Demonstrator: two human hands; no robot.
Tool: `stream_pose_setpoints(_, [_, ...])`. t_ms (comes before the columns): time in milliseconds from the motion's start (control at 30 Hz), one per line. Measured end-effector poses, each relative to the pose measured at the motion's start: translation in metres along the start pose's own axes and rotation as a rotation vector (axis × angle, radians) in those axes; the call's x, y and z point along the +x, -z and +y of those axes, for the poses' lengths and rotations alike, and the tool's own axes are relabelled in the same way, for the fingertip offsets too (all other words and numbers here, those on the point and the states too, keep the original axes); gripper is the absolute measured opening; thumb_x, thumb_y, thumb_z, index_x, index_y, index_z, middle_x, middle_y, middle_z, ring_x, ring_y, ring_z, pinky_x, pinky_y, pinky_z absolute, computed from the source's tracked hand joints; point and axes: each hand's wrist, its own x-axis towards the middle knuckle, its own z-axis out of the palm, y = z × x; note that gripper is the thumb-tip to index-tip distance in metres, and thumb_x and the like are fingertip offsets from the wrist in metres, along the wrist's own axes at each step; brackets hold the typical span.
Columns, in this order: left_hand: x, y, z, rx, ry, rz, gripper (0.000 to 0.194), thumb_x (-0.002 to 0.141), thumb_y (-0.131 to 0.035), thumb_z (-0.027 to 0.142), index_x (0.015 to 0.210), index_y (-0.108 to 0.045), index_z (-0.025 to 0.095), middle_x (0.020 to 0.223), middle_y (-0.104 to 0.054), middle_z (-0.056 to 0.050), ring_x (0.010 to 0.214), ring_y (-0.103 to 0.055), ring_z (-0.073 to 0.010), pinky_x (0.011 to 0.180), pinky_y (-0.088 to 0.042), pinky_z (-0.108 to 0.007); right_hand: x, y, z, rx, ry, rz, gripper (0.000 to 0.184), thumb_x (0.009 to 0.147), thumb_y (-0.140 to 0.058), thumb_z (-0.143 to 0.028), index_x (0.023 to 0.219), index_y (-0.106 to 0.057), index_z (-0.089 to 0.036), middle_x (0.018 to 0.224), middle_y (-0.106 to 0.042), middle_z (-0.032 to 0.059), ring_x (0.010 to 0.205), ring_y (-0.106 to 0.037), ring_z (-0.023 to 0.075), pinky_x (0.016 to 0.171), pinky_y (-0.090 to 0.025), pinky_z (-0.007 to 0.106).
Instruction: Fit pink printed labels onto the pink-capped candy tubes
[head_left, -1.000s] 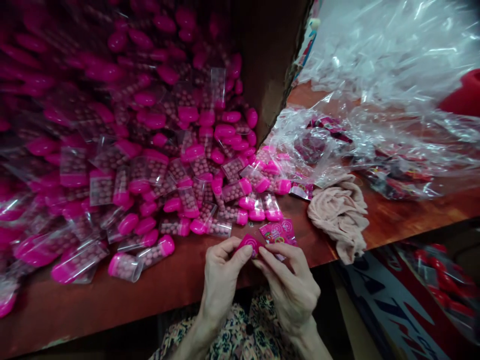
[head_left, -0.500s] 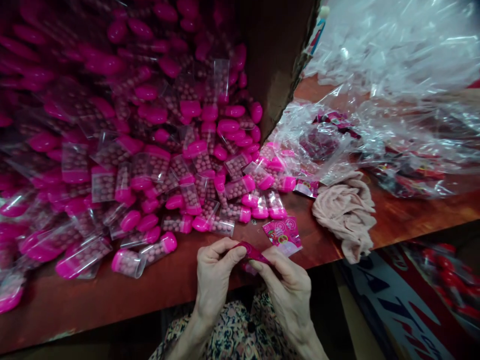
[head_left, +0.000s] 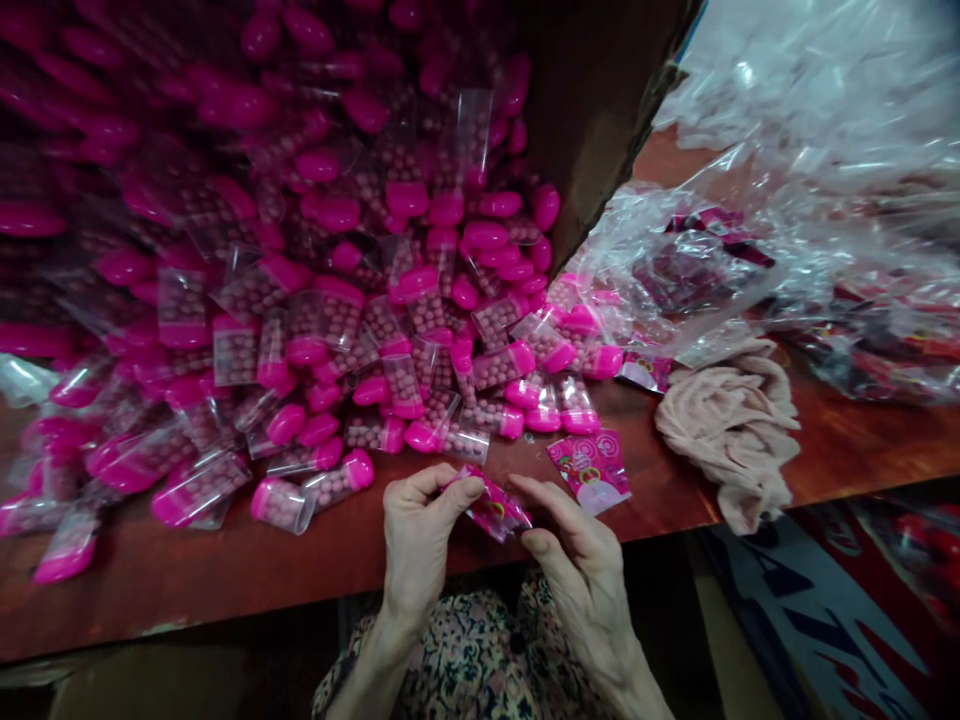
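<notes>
A long reddish-brown table (head_left: 187, 590) runs across the view, with the wall of a cardboard box (head_left: 600, 120) rising from it near the middle. Left of that wall lies a big heap of clear tubes (head_left: 322, 290) with bright pink caps, filled with small pinkish balls, many of them in clear bags. To the right, a mass of clear plastic wrap (head_left: 810, 110) covers the far part of the table, and a crumpled beige cloth (head_left: 731, 440) lies in front of it. Below the table edge on the right is a printed carton (head_left: 817, 610), and floral clothing (head_left: 450, 650) shows under the hands. A flat pink packet (head_left: 589, 472) lies on the table just right of the hands. Another pink packet (head_left: 491, 505) is held above the table's front edge, between the two hands, with its long axis slanting from upper left to lower right. Its upper-left end points toward the left hand (head_left: 420, 540), which is closed on it in a pinch between thumb and fingers. The right hand (head_left: 581, 570) is partly open, with its fingers (head_left: 551, 500) stretched toward the packet's lower-right end; I cannot tell whether they touch it. A loose tube (head_left: 281, 505) lies just left of the left hand.
</notes>
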Motion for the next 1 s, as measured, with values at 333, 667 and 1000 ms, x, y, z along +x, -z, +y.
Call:
stream_pose_setpoints(333, [-0.009, 0.016, 0.007, -0.035, 0.098, -0.07, 0.02, 0.069, -0.075, 0.023, 0.089, -0.074, 0.02, 0.074, -0.073, 0.0, 0.064, -0.063, -0.0099, 0.063, -0.05, -0.018, -0.004, -0.016, -0.002, 0.153, -0.16, 0.076, 0.005, 0.077, -0.071, -0.022, 0.081, -0.068, -0.021, 0.069, -0.063, -0.002, 0.06, -0.06, 0.0115, 0.056, -0.051, 0.021])
stream_pose_setpoints(667, [-0.008, 0.021, -0.001, -0.033, 0.028, 0.002, 0.019, 0.066, -0.078, 0.025, 0.056, -0.066, 0.015, 0.053, -0.059, 0.005, 0.053, -0.05, -0.0051, 0.054, -0.041, -0.014, -0.003, -0.016, -0.009, 0.073, -0.066, -0.027, 0.022, 0.088, -0.057, -0.023, 0.068, -0.063, -0.018, 0.059, -0.053, -0.0012, 0.054, -0.049, 0.0101, 0.048, -0.04, 0.02])
stream_pose_setpoints(1000, [-0.019, 0.023, 0.0, -0.088, 0.088, -0.072, 0.025, 0.069, -0.077, 0.027, 0.091, -0.071, 0.016, 0.08, -0.071, -0.003, 0.072, -0.062, -0.0119, 0.068, -0.048, -0.02, 0.004, -0.024, -0.008, -0.04, 0.09, 0.007, 0.015, 0.087, -0.057, -0.015, 0.074, -0.064, -0.018, 0.062, -0.056, -0.0011, 0.055, -0.051, 0.0103, 0.049, -0.041, 0.02])
